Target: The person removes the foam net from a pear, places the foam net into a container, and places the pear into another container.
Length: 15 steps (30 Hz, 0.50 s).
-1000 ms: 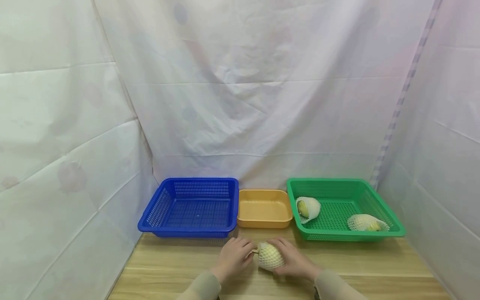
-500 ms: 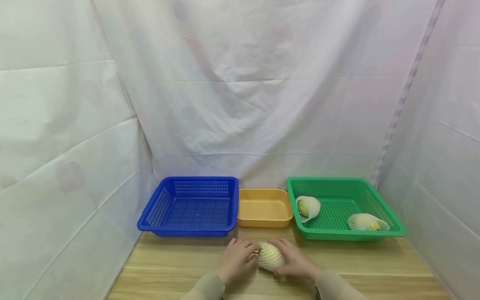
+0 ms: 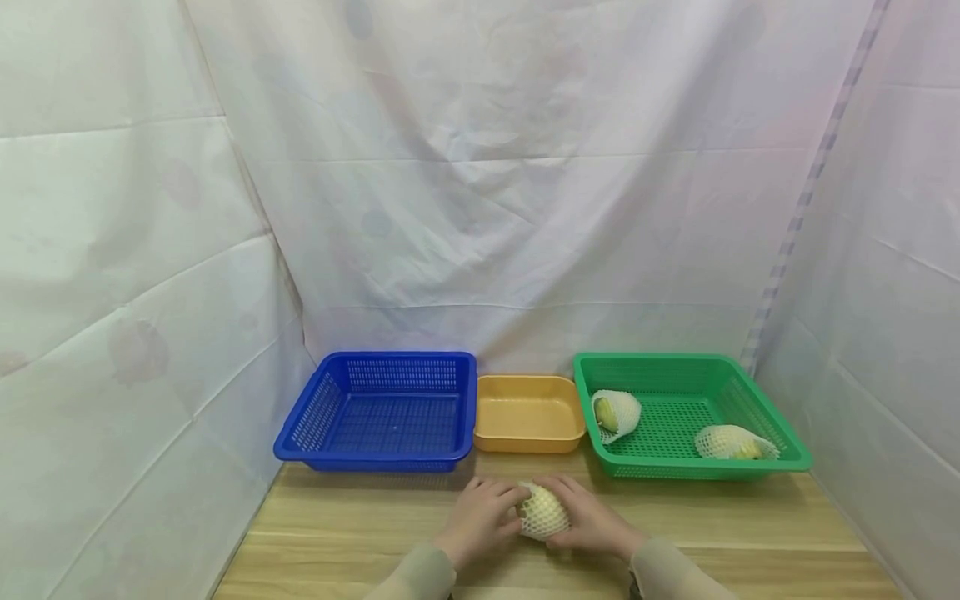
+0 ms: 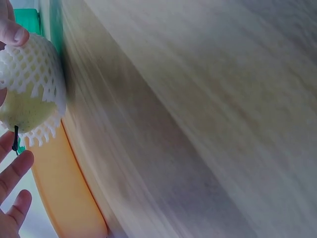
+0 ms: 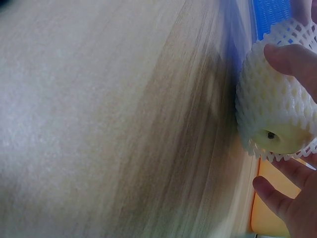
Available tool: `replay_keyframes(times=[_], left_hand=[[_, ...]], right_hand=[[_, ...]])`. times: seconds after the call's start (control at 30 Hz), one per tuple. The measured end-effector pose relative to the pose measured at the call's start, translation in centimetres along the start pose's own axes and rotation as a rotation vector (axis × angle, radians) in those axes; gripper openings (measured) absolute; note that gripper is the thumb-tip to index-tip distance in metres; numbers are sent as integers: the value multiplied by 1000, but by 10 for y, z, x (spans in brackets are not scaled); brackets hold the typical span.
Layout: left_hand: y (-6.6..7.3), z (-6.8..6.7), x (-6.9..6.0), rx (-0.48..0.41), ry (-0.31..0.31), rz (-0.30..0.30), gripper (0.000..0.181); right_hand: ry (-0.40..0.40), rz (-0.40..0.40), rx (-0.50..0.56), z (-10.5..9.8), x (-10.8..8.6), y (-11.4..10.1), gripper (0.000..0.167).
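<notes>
A pear in a white foam net (image 3: 545, 512) lies between the hands on the wooden table. My right hand (image 3: 596, 523) grips its right end, thumb on the near side and fingers on the far side. My left hand (image 3: 483, 518) touches the left end with loosely bent fingers. In the left wrist view, the dark stem (image 4: 16, 138) points out of the bare end of the pear (image 4: 25, 110), beside left fingers (image 4: 15, 176). The right wrist view shows the pear's base (image 5: 280, 139) and the right thumb (image 5: 292, 59) on the net; the left thumb is mostly hidden.
Behind the hands stand a blue basket (image 3: 375, 458) at left, an orange tray (image 3: 528, 445) in the middle and a green basket (image 3: 690, 467) at right. The green one holds two netted pears (image 3: 626, 414), (image 3: 723, 442). White cloth (image 3: 487, 233) hangs behind and at both sides.
My left hand has shifted right, up against the pear, and its fingers now cover the stem in the head view. The right hand keeps its grip in nearly the same place.
</notes>
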<state>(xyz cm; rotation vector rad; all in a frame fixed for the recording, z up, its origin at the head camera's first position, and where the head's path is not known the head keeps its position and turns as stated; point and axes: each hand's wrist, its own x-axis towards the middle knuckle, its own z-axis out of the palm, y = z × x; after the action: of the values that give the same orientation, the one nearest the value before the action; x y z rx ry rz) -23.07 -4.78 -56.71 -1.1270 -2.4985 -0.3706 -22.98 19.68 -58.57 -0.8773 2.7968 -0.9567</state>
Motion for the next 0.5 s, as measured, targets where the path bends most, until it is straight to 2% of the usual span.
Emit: replay_keyframes(times=[0.37, 0.5], left_hand=[[7, 4, 4, -24, -86, -28, 56], [11, 6, 8, 8, -101, -23, 63]], right_hand=[[0, -4, 16, 0, -1, 0, 91], [3, 10, 22, -1, -2, 1, 94]])
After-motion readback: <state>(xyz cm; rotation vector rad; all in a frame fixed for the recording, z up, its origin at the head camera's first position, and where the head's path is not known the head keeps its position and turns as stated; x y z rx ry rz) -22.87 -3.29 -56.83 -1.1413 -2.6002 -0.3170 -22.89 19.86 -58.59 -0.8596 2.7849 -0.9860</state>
